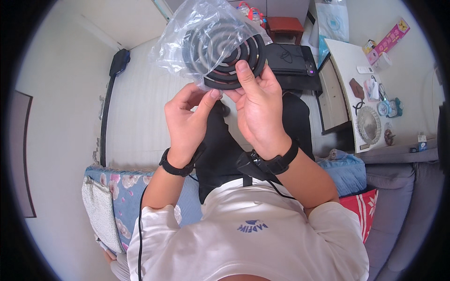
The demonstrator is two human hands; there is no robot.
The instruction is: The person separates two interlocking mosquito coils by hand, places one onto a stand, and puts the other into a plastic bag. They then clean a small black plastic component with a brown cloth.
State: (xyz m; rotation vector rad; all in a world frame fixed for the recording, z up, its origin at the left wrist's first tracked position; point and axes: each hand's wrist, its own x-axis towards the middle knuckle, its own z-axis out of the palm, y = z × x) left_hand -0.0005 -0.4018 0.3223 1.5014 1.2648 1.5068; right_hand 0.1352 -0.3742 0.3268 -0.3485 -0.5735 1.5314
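A black mosquito coil (258, 49), a flat round spiral, is held up in front of me, partly inside a clear plastic bag (176, 44). The crinkled film covers its left and upper part, while the lower right rings look uncovered. My right hand (258, 110) grips the coil's lower right rim, thumb on the near face and fingers behind. My left hand (185, 119) is closed at the bag's lower edge, thumb and forefinger pinching the film just below the coil. Its other fingers curl inward.
Beyond the coil stand a black printer-like device (290, 65) and a reddish-brown stool (285, 25). At right, a white table (354, 105) bears a glass dish (369, 125), a remote (364, 70) and a pink box (393, 37). Seating with a blue floral cover (140, 187) lies around me.
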